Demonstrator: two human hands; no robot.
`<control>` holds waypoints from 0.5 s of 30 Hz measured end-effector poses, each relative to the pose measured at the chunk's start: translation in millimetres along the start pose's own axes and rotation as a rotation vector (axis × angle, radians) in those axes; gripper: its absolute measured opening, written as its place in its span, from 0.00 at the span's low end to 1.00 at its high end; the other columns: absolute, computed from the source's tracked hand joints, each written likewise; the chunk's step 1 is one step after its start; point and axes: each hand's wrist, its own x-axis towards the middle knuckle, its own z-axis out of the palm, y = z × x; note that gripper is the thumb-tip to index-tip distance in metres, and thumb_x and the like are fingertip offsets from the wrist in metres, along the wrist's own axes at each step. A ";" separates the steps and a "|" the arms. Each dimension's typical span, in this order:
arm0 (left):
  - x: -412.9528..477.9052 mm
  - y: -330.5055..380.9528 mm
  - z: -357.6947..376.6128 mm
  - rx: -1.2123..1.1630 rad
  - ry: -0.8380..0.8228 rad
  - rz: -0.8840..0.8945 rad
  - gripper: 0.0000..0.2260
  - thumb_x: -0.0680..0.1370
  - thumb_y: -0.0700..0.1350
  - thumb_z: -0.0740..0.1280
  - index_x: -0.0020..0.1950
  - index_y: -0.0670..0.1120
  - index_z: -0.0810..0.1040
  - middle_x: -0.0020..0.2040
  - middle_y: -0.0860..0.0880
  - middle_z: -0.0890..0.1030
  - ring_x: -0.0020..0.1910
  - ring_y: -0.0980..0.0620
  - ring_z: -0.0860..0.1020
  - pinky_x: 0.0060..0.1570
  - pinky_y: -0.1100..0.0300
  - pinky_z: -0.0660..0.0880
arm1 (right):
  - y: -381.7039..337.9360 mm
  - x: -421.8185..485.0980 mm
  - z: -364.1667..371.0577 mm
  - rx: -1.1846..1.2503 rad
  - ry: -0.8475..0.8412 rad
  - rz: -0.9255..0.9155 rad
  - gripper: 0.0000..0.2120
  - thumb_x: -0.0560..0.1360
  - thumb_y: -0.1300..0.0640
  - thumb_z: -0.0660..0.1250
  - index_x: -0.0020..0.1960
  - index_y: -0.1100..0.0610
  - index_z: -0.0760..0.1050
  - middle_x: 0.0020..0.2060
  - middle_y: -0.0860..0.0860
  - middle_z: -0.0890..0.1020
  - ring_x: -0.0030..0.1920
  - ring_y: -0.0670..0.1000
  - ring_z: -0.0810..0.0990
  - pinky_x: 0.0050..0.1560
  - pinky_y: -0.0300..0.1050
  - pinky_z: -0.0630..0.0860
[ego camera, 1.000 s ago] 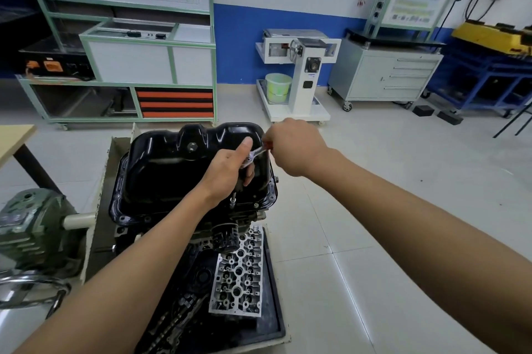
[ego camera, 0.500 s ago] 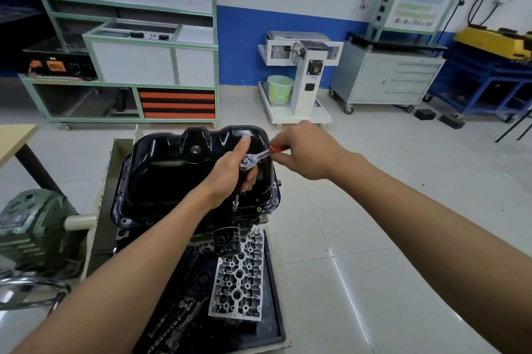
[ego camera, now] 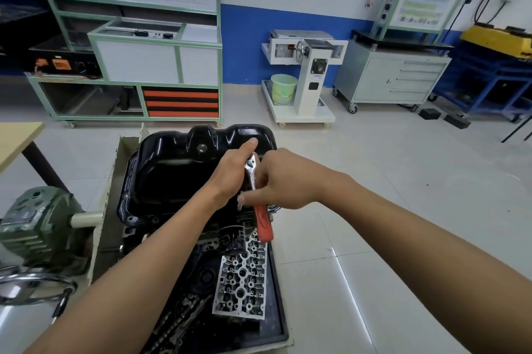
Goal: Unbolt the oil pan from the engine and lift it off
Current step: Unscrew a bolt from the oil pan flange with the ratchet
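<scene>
Holding ratchet (ego camera: 263, 221) head with left hand (ego camera: 230, 173), thumb up, at 3 o'clock rim of oil pan (ego camera: 172, 175) atop engine (ego camera: 135, 234) mid-frame — gripping shank with right hand (ego camera: 288, 181), red handle toward 6 o'clock.

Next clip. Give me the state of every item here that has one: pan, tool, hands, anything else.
oil pan: seated on the engine, not lifted.
drain plug: fitted in the pan.
ratchet: head above the pan's right flange, red handle toward the wearer.
left hand: grips below the ratchet head, thumb straight.
right hand: fingers curled round the ratchet shaft.
cabinet drawers: closed.
</scene>
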 end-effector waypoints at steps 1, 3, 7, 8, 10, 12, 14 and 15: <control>-1.1 0.7 -1.6 0.013 -0.001 0.015 0.27 0.77 0.63 0.60 0.30 0.43 0.74 0.29 0.46 0.74 0.32 0.49 0.72 0.43 0.51 0.69 | 3.0 -3.3 -2.5 0.008 -0.019 -0.001 0.24 0.74 0.44 0.74 0.31 0.63 0.78 0.23 0.52 0.73 0.23 0.47 0.67 0.25 0.35 0.65; -4.0 2.7 -5.2 0.039 -0.017 0.056 0.27 0.78 0.60 0.59 0.30 0.41 0.75 0.29 0.43 0.75 0.32 0.47 0.73 0.43 0.50 0.71 | 10.0 -8.2 -10.7 0.003 -0.076 0.033 0.18 0.72 0.45 0.76 0.34 0.60 0.82 0.23 0.47 0.73 0.23 0.45 0.69 0.25 0.33 0.64; -10.7 7.4 -9.4 0.119 -0.184 0.141 0.23 0.79 0.50 0.60 0.33 0.33 0.74 0.29 0.41 0.76 0.31 0.46 0.73 0.36 0.56 0.72 | 23.5 -7.2 -31.8 -0.227 -0.156 0.077 0.06 0.72 0.51 0.76 0.44 0.54 0.85 0.26 0.45 0.79 0.29 0.45 0.76 0.36 0.42 0.75; -10.9 9.0 -10.2 0.124 -0.230 0.140 0.21 0.78 0.48 0.60 0.33 0.33 0.74 0.29 0.41 0.76 0.31 0.45 0.73 0.35 0.56 0.72 | 24.2 -4.7 -34.5 -0.323 -0.116 0.076 0.04 0.72 0.53 0.75 0.46 0.52 0.85 0.28 0.45 0.81 0.33 0.48 0.78 0.39 0.44 0.76; -10.0 11.6 -9.9 0.141 -0.294 0.130 0.22 0.78 0.49 0.60 0.32 0.33 0.75 0.29 0.40 0.77 0.32 0.44 0.74 0.38 0.55 0.72 | 25.9 3.5 -33.8 -0.455 0.068 0.091 0.08 0.74 0.56 0.72 0.51 0.48 0.85 0.38 0.48 0.82 0.39 0.53 0.77 0.39 0.44 0.73; -9.3 11.5 -6.4 0.156 -0.348 0.116 0.25 0.78 0.53 0.60 0.32 0.34 0.77 0.29 0.38 0.77 0.31 0.44 0.74 0.38 0.57 0.72 | 27.3 14.4 -27.8 -0.454 0.264 0.097 0.11 0.75 0.59 0.69 0.54 0.48 0.84 0.45 0.52 0.81 0.44 0.57 0.77 0.41 0.46 0.73; -11.3 10.5 -2.2 0.147 -0.383 0.081 0.26 0.79 0.56 0.59 0.28 0.40 0.78 0.28 0.38 0.75 0.29 0.45 0.73 0.36 0.60 0.71 | 29.2 24.0 -19.4 -0.389 0.332 0.056 0.13 0.75 0.62 0.65 0.54 0.50 0.82 0.52 0.53 0.83 0.51 0.59 0.79 0.48 0.51 0.77; -12.2 9.3 -1.0 0.138 -0.385 0.066 0.27 0.79 0.58 0.59 0.27 0.42 0.76 0.27 0.38 0.74 0.28 0.46 0.72 0.35 0.62 0.71 | 30.6 27.0 -14.7 -0.354 0.342 0.028 0.14 0.74 0.63 0.64 0.56 0.52 0.82 0.57 0.52 0.83 0.55 0.59 0.79 0.52 0.53 0.77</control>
